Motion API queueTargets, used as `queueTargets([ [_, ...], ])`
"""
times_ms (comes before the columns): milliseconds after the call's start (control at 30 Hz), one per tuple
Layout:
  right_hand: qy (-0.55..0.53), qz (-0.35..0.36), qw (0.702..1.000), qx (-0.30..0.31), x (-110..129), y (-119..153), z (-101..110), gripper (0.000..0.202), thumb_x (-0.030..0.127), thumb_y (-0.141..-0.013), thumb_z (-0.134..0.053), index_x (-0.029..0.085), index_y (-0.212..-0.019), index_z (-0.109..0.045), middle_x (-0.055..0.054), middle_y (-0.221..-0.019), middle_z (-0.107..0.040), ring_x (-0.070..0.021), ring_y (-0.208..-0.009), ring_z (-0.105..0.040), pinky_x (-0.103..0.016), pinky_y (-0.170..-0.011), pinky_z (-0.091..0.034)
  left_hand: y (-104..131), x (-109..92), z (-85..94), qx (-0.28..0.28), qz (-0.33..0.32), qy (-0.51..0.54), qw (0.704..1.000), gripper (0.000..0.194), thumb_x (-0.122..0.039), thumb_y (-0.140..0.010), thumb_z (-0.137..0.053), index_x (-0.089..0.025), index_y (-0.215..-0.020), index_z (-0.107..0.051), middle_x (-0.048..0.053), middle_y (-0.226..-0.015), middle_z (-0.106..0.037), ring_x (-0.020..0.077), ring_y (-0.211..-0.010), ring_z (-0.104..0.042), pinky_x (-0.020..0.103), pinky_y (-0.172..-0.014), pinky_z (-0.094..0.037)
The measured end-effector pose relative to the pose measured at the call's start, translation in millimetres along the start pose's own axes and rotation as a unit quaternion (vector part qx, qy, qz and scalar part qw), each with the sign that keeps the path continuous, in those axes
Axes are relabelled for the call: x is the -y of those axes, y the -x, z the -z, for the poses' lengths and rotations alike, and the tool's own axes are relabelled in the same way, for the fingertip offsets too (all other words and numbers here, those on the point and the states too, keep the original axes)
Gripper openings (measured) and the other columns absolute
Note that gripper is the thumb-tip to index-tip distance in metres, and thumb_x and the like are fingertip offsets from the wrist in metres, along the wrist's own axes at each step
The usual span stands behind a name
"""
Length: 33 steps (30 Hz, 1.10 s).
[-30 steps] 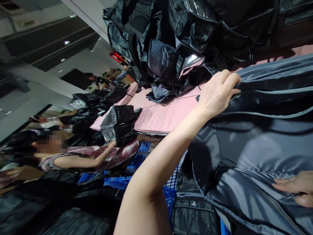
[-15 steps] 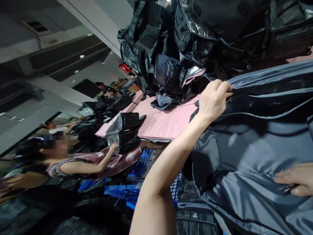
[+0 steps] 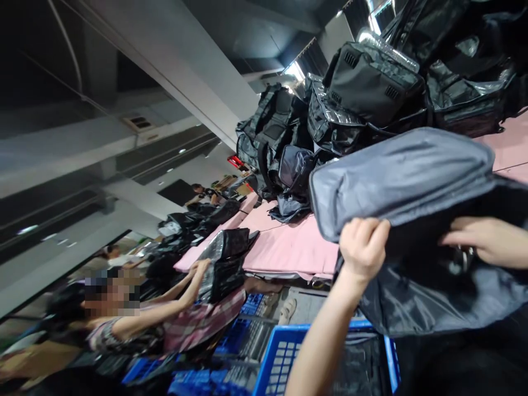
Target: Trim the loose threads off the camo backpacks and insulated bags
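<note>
A black bag with grey lining hangs unzipped in front of me, its grey flap raised and its dark inside showing. My left hand is closed on the lower edge of that flap, fingers wrapped over the fabric. Over the bag's dark opening, my right hand is closed around a small shiny metal tool, which looks like thread snips. The tool is partly hidden by the fingers and blurred. Whether its tip touches the fabric I cannot tell.
Black bags are heaped on a pink-covered table. Below my left arm stands a blue plastic crate with dark bags in it. To the left, a seated co-worker handles a black bag. Further people work behind.
The bag has been turned, so the grey flap now stands up over the opening. My left hand has moved down with its edge, and my right hand has risen. The view has tilted upward.
</note>
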State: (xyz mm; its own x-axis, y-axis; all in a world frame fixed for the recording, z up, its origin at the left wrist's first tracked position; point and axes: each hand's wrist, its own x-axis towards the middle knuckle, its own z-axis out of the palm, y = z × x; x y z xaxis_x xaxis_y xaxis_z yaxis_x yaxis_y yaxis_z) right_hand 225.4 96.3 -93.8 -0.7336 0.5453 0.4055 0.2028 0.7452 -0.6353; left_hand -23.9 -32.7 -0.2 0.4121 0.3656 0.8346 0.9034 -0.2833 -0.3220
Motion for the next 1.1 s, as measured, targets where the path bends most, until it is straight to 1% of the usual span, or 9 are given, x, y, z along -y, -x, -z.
queueTargets([
  [33, -0.025, 0.023, 0.999, 0.036, -1.5, 22.1, -17.9, 0.036, 0.025, -0.086, -0.048, 0.029, -0.105, -0.078, -0.005, -0.091, -0.070, -0.0183, -0.084, -0.066, -0.027, -0.076, -0.050, 21.3, -14.4, -5.8, 0.012, 0.022, 0.019, 1.000, 0.015, -0.009, -0.088, -0.058, -0.019, -0.088, -0.069, 0.002, -0.068, -0.065, 0.0146, -0.062, -0.054, 0.029, -0.060, -0.038],
  [133, -0.132, -0.120, 0.984, -0.007, -8.6, 81.2, -65.6, 0.031, 0.046, -0.091, -0.056, 0.027, -0.100, -0.078, -0.009, -0.095, -0.070, -0.0234, -0.082, -0.065, -0.032, -0.074, -0.052, 79.1, -57.0, -21.0, 0.034, 0.103, 0.058, 0.992, 0.019, -0.005, -0.084, -0.059, -0.020, -0.089, -0.070, 0.002, -0.065, -0.065, 0.0154, -0.058, -0.054, 0.030, -0.057, -0.036],
  [267, -0.282, -0.309, 0.897, -0.141, -8.9, 117.9, -100.1, 0.039, 0.062, -0.077, -0.070, 0.023, -0.081, -0.073, -0.007, -0.076, -0.062, -0.0219, -0.072, -0.058, -0.029, -0.063, -0.049, 119.8, -98.4, -32.2, 0.022, 0.164, 0.081, 0.983, 0.021, -0.004, -0.080, -0.062, -0.021, -0.090, -0.071, 0.002, -0.062, -0.064, 0.0164, -0.057, -0.054, 0.031, -0.055, -0.034],
  [433, -0.475, -0.413, 0.734, -0.256, 1.9, 106.1, -112.8, 0.070, 0.061, -0.056, -0.088, 0.020, -0.058, -0.031, 0.006, -0.056, -0.022, -0.0065, -0.051, -0.019, -0.023, -0.043, -0.018, 129.6, -119.4, -42.7, 0.011, 0.205, 0.100, 0.974, 0.020, -0.003, -0.081, -0.062, -0.021, -0.085, -0.069, 0.001, -0.061, -0.064, 0.0154, -0.056, -0.053, 0.031, -0.056, -0.037],
  [700, -0.473, -0.394, 0.712, -0.338, -8.6, 61.5, -108.2, 0.079, 0.057, -0.050, -0.093, 0.022, -0.061, -0.023, 0.009, -0.054, -0.021, -0.0044, -0.049, -0.020, -0.023, -0.044, -0.017, 127.8, -145.5, -38.4, 0.049, 0.378, 0.176, 0.907, 0.021, -0.012, -0.088, -0.057, -0.021, -0.098, -0.073, 0.008, -0.085, -0.070, 0.0200, -0.078, -0.063, 0.035, -0.072, -0.052],
  [800, -0.482, -0.373, 0.715, -0.342, -8.9, 52.4, -102.7, 0.076, 0.058, -0.053, -0.092, 0.022, -0.062, -0.025, 0.008, -0.056, -0.022, -0.0047, -0.050, -0.021, -0.024, -0.046, -0.017, 127.5, -166.4, -40.5, 0.072, 0.545, 0.294, 0.782, 0.018, -0.023, -0.090, -0.057, -0.020, -0.090, -0.075, 0.008, -0.082, -0.070, 0.0205, -0.079, -0.065, 0.035, -0.074, -0.053],
  [967, -0.469, -0.372, 0.733, -0.322, -2.7, 59.1, -104.7, 0.070, 0.060, -0.060, -0.087, 0.021, -0.062, -0.029, 0.008, -0.056, -0.024, -0.0058, -0.050, -0.022, -0.025, -0.046, -0.019, 113.7, -183.6, -63.1, 0.002, 0.784, 0.493, 0.377, 0.039, -0.050, -0.071, -0.080, -0.013, -0.083, -0.076, 0.010, -0.080, -0.073, 0.0130, -0.059, -0.061, 0.025, -0.058, -0.048],
  [1033, -0.452, -0.381, 0.749, -0.300, -2.7, 66.4, -107.6, 0.068, 0.063, -0.064, -0.084, 0.022, -0.063, -0.029, 0.008, -0.055, -0.023, -0.0061, -0.049, -0.022, -0.025, -0.045, -0.019, 105.2, -182.3, -71.0, -0.057, 0.805, 0.513, 0.291, 0.045, -0.052, -0.061, -0.087, -0.011, -0.074, -0.074, 0.011, -0.078, -0.072, 0.0100, -0.057, -0.059, 0.022, -0.056, -0.047],
  [1100, -0.420, -0.397, 0.768, -0.276, -4.8, 75.5, -109.4, 0.064, 0.066, -0.066, -0.080, 0.021, -0.064, -0.034, 0.007, -0.056, -0.027, -0.0069, -0.049, -0.025, -0.024, -0.045, -0.021, 98.5, -180.8, -74.9, -0.080, 0.819, 0.508, 0.253, 0.046, -0.049, -0.052, -0.092, -0.010, -0.068, -0.073, 0.010, -0.073, -0.071, 0.0088, -0.055, -0.058, 0.020, -0.055, -0.046],
])
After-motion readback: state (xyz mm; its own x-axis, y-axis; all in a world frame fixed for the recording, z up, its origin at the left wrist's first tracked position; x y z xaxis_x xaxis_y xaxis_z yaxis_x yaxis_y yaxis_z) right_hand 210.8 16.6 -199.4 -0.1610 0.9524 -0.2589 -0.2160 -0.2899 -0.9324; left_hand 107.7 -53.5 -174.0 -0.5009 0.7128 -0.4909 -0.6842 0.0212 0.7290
